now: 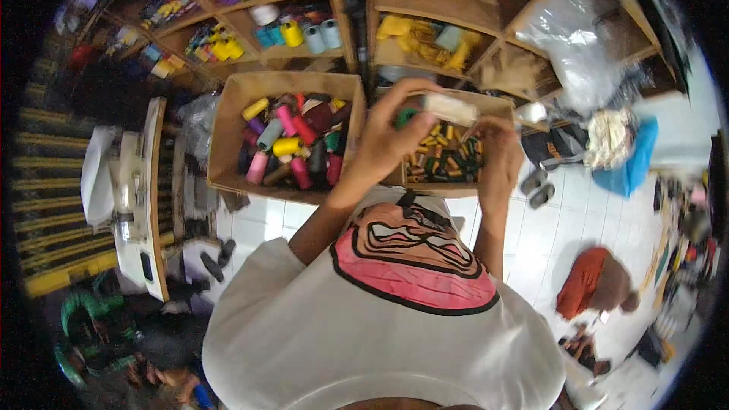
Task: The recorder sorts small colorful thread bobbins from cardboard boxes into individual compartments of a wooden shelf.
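Note:
A cream-white spool of thread (449, 108) is gripped between the thumb and fingers of my left hand (391, 133), lying nearly level above a cardboard box. At the spool's right end, my right hand (499, 153) has its fingers curled in; motion blurs them, and whatever they pinch cannot be made out. Under both hands, the right cardboard box (444, 191) contains many small yellow, green and brown spools (440, 167). A larger green spool (406, 116) shows behind my left fingers. To the left, another cardboard box (220, 148) holds larger cones in pink, red, yellow, grey and black.
Wooden shelves (437, 7) with colourful thread cones rise behind the boxes. Clear plastic wrapping (566, 42) hangs at upper right, above a blue bag (634, 156). Grey slippers (538, 188) lie on the white tiles. A sewing machine table (154, 205) stands left; another person (159, 334) is at lower left.

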The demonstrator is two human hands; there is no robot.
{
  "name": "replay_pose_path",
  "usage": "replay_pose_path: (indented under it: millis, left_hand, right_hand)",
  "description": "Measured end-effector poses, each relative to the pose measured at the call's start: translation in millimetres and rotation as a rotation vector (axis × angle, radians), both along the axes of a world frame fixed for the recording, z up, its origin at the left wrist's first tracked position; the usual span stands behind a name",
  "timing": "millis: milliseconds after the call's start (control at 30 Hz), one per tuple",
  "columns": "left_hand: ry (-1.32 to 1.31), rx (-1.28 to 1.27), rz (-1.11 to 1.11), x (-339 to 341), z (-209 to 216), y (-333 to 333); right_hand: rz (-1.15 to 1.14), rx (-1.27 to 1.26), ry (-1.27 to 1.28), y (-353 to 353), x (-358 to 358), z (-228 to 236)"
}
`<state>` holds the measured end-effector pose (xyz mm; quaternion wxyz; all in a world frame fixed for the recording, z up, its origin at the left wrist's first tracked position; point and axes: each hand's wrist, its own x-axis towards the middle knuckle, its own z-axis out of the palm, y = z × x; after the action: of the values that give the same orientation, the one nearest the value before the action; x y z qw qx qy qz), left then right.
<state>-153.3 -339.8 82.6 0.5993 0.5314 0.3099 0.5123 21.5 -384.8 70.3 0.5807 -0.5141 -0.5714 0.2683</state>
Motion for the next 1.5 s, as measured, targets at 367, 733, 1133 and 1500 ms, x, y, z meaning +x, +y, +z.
replay_pose_path:
  millis: [367, 733, 1133, 1500]
  left_hand:
    - [-0.012, 0.173, -0.059, 18, -14, 7]
    - [0.0, -0.227, -0.2, 25, -36, 50]
    - [0.625, 0.552, 0.178, 38, -104, 279]
    - [0.8, 0.787, 0.426, 54, -132, 375]
  right_hand:
    - [0.062, -0.049, 0.285, 20, -9, -18]
    - [-0.015, -0.12, 0.211, 67, -15, 1]
    - [-0.123, -0.008, 0.145, 180, 32, -24]
    - [-0.011, -0.237, 0.569, 303, 60, -70]
